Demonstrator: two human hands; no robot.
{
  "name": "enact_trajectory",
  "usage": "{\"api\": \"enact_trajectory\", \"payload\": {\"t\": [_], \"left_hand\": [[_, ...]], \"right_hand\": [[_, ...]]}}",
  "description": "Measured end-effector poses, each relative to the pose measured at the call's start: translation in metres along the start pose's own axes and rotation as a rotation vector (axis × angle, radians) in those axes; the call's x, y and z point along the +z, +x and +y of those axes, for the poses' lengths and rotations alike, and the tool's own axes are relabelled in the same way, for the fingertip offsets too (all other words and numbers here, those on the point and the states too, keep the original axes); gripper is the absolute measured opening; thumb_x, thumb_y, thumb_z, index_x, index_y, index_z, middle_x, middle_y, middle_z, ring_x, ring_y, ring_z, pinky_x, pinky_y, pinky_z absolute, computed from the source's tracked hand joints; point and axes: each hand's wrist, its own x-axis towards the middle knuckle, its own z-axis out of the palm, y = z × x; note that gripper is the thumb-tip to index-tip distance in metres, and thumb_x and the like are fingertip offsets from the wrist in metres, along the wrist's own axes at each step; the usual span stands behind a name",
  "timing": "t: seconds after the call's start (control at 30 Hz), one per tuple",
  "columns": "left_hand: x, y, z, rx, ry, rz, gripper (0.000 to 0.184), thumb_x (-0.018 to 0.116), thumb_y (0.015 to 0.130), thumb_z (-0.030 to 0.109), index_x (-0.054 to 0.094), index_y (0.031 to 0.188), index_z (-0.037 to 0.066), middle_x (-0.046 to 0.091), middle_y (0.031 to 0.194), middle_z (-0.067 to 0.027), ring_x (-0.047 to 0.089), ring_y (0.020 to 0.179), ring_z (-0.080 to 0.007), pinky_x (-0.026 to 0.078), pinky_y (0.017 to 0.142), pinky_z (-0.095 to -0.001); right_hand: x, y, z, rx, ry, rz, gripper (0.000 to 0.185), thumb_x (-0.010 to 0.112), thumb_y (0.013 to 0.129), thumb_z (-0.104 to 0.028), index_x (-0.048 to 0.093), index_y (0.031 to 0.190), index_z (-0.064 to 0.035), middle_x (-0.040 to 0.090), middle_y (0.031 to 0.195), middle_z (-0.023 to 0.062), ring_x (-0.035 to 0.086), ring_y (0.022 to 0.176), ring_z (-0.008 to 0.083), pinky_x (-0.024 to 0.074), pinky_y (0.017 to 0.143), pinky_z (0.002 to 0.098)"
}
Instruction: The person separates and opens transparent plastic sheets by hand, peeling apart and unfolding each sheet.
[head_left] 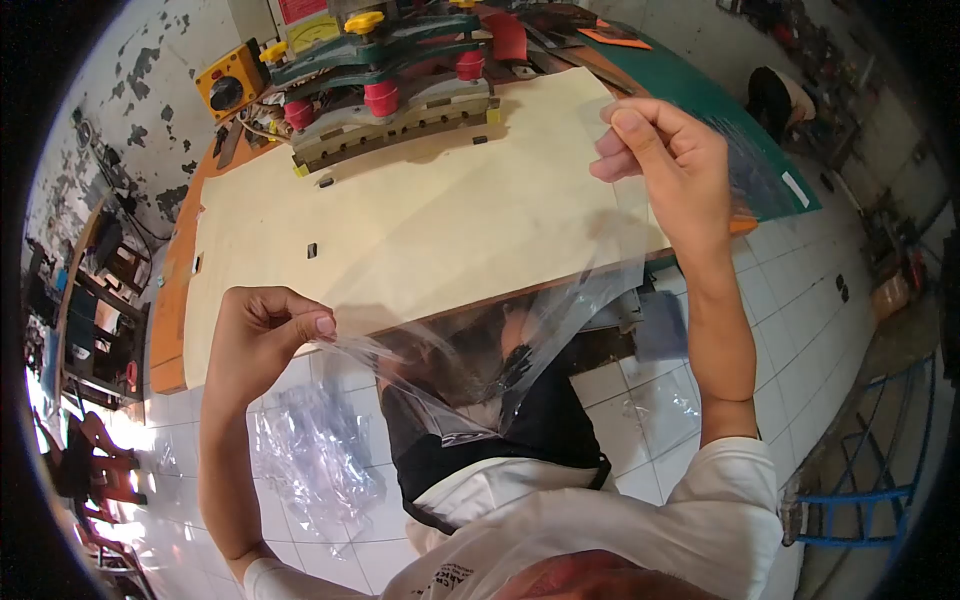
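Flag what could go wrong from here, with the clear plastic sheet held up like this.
The clear plastic sheet sags between the left hand and right hand, so it might crease or cling to itself.
Its slack hangs past the board's near edge and could catch there.
Crumpled plastic lies on the tiled floor, a possible slip hazard.

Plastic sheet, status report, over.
Left hand and right hand: both pinching. Plastic sheet: held, sagging between them. In the way: nothing apparent; machine stands beyond, apart from both hands.
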Motion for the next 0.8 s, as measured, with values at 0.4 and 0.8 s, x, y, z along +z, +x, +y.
{"api": "enact_trajectory", "payload": {"t": [0.4, 0.8], "left_hand": [[-0.002, -0.001, -0.006, 0.019, -0.030, 0.000, 0.010, 0.074, 0.082, 0.001, 0.070, 0.083, -0.008, 0.071, 0.076, -0.0110, 0.065, 0.070, -0.0120, 0.053, 0.068, -0.0249], [-0.003, -0.002, 0.002, 0.057, -0.013, -0.029, 0.012, 0.075, 0.082, 0.005, 0.071, 0.081, -0.005, 0.069, 0.071, -0.0054, 0.061, 0.065, -0.0069, 0.048, 0.060, -0.0205]], "right_hand": [[-0.001, -0.002, 0.003, 0.034, 0.071, 0.007, 0.024, 0.064, 0.094, -0.017, 0.067, 0.100, 0.0050, 0.068, 0.079, 0.0110, 0.068, 0.064, 0.0147, 0.0550, 0.059, 0.0242], [-0.006, -0.013, 0.015, 0.064, 0.061, 0.043, 0.022, 0.061, 0.095, -0.018, 0.066, 0.095, 0.0037, 0.066, 0.075, 0.0084, 0.065, 0.060, 0.0138, 0.0527, 0.057, 0.0245]]}}
